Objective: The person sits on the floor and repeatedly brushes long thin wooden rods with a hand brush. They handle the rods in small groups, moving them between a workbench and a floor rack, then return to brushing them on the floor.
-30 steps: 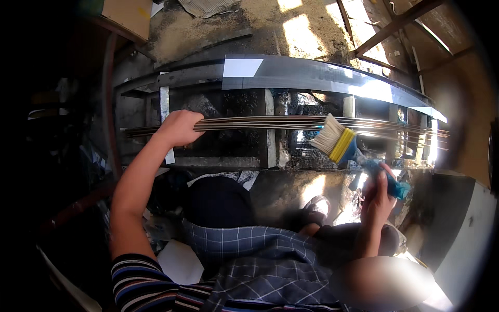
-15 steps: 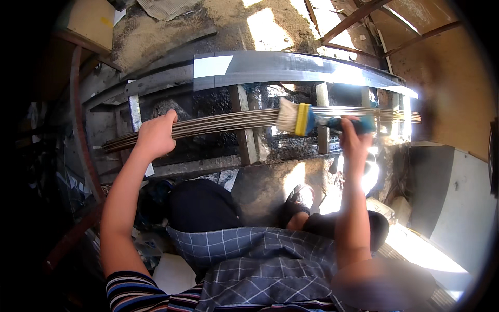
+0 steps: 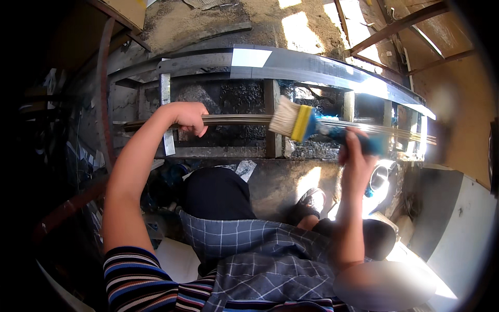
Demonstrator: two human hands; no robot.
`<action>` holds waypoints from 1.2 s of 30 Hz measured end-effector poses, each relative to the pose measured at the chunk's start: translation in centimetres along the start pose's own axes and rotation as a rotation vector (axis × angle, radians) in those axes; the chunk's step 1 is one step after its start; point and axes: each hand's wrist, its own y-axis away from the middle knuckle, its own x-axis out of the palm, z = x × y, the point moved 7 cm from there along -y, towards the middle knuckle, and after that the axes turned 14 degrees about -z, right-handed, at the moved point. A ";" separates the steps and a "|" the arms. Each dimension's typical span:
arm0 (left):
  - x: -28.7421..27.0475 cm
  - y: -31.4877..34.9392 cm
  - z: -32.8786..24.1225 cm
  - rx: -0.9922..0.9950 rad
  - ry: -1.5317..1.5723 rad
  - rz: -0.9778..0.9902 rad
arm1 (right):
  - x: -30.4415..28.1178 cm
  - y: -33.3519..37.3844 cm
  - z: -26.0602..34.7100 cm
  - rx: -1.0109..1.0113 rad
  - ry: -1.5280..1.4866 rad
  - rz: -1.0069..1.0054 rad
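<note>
A bundle of long thin rods point(image 3: 236, 119) lies across the frame from left to right. Near its left end, my left hand point(image 3: 188, 115) is closed around the rods. My right hand point(image 3: 358, 151) grips the dark handle of a wide paintbrush point(image 3: 303, 124). The brush has pale bristles, a yellow band and a blue-stained body. Its bristles lie against the rods, right of my left hand; some of the handle is smeared by motion.
The rods rest over a long low frame point(image 3: 218, 152) with crossbars, above a dark, wet-looking trough point(image 3: 236, 96). A grey strip point(image 3: 322, 66) runs along its far side. A pale pot point(image 3: 379, 178) stands near my right forearm. Brown boards point(image 3: 452, 109) rise at right.
My view has shifted left, so the scene sits further right. My left hand has rolled over on the rods. The bundle looks narrower, and the brush has come nearer to my left hand.
</note>
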 end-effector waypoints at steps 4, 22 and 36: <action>-1.0 0.7 -4.3 0.167 -0.402 -0.323 | 9.2 3.5 -1.7 -0.049 0.103 0.203; -0.5 0.9 -1.0 0.175 -0.018 -0.205 | -9.1 -4.3 3.5 -0.227 0.193 -0.254; -1.0 2.6 -2.9 0.326 -0.447 -1.079 | -4.5 -7.4 -0.8 -0.099 0.260 -0.088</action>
